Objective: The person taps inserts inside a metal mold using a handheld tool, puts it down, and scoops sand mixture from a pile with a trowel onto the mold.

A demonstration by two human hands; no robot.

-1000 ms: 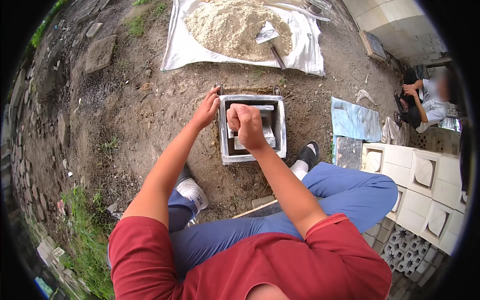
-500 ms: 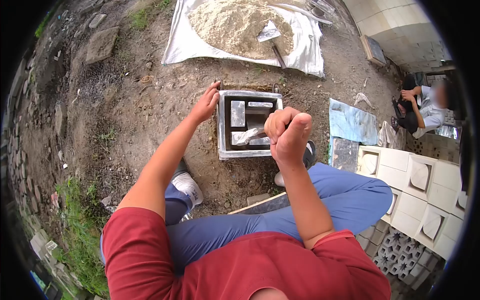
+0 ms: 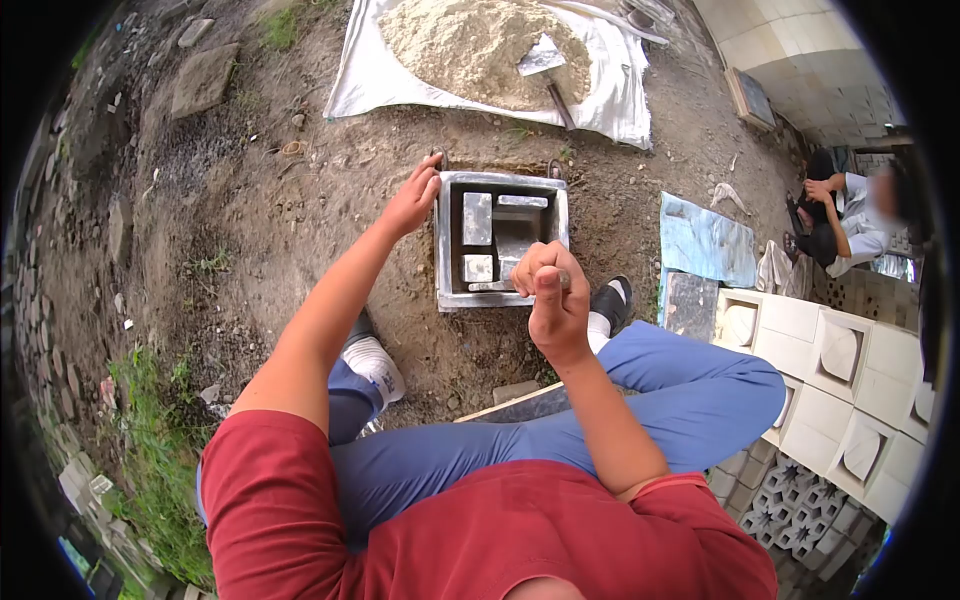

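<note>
A square grey metal mould (image 3: 502, 301) sits on the dirt between my feet, with raised rectangular blocks (image 3: 477, 219) inside. My left hand (image 3: 408, 202) is at its upper left corner, fingers bent against the rim beside a small loop handle (image 3: 445, 160). My right hand (image 3: 552, 300) is closed in a fist over the mould's lower right corner, around the handle of a small trowel. The fist mostly hides the trowel, and its blade cannot be made out clearly.
Beyond the mould, a pale sand-like heap (image 3: 470, 50) lies on a white sheet (image 3: 360, 85), with a flat-bladed tool (image 3: 543, 60) on it. Pale patterned blocks (image 3: 790, 335) and a blue sheet (image 3: 708, 240) lie to the right. Another person (image 3: 850, 215) sits at far right.
My right hand has moved left and slightly down over the mould's lower edge. The powdery trowel blade that showed left of the fist is no longer clearly visible. My left hand stays at the corner.
</note>
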